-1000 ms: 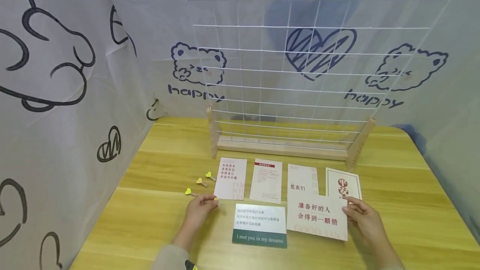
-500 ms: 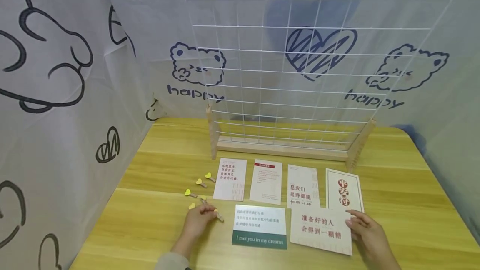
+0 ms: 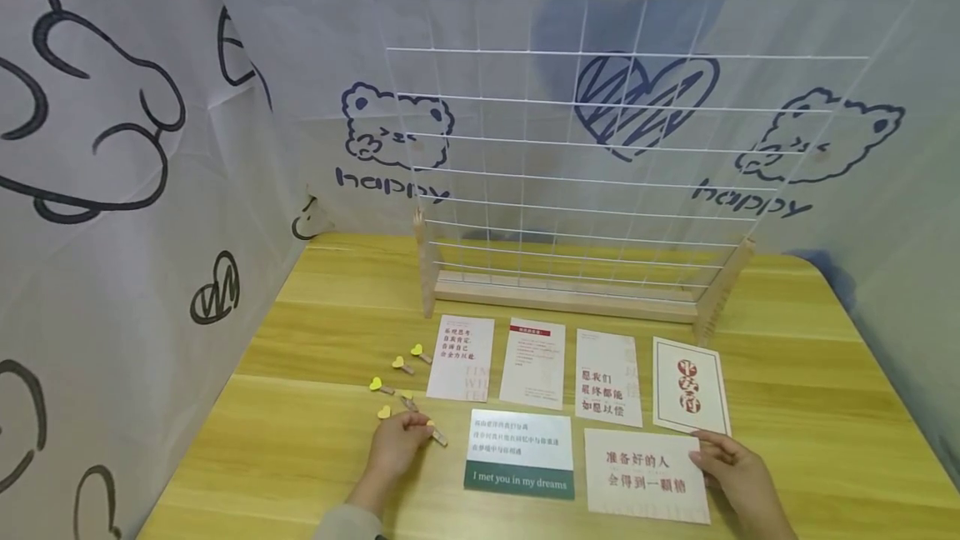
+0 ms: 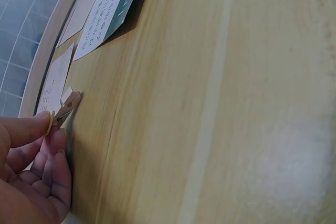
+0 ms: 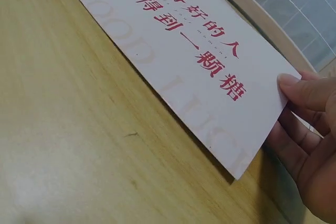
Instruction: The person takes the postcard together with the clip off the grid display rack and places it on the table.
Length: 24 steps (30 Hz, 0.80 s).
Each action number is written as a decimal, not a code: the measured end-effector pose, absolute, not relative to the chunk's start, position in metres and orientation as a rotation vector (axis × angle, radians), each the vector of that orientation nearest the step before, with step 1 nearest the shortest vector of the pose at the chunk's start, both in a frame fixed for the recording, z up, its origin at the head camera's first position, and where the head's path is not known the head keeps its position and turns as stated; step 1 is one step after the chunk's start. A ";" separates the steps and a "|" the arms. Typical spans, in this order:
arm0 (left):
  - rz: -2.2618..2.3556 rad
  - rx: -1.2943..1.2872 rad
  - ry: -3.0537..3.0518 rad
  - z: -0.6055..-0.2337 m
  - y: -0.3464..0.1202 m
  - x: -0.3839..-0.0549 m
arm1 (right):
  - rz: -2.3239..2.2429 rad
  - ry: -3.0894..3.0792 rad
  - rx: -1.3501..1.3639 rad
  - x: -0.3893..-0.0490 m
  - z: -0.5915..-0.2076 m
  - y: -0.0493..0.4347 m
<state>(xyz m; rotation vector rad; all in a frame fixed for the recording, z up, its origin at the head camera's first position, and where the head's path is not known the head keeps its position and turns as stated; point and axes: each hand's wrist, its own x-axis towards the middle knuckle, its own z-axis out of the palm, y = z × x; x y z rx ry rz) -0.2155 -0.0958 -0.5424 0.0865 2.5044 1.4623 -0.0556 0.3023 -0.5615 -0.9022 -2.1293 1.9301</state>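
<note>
My left hand (image 3: 396,446) pinches a small wooden clothespin (image 4: 67,105) with a yellow heart on its end, low over the table. Several more heart clothespins (image 3: 378,386) lie just beyond that hand. With thumb and fingers my right hand (image 3: 738,473) grips the right edge of a white card (image 3: 645,476) with red Chinese text; in the right wrist view the card (image 5: 173,61) is tilted, its near edge close to the wood. Left of it lies a white and green card (image 3: 519,452). Behind them, several upright cards (image 3: 532,363) form a row.
A white wire grid (image 3: 551,165) stands in a wooden base (image 3: 562,294) at the back of the yellow wood table (image 3: 810,373). Printed white cloth (image 3: 247,115) hangs behind and to the left.
My right hand has brought the red-text card toward me, uncovering the cards behind it. My left hand has shifted slightly nearer with its clothespin, and more clothespins now show beside it.
</note>
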 end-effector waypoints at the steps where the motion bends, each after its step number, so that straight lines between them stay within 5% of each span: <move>1: 1.466 0.090 2.506 -0.542 -0.096 -0.216 | 1.895 -2.144 -0.903 -0.056 -0.562 0.302; 24: 1.364 0.142 2.625 -0.539 -0.096 -0.214 | 1.628 -2.431 -0.923 -0.055 -0.560 0.303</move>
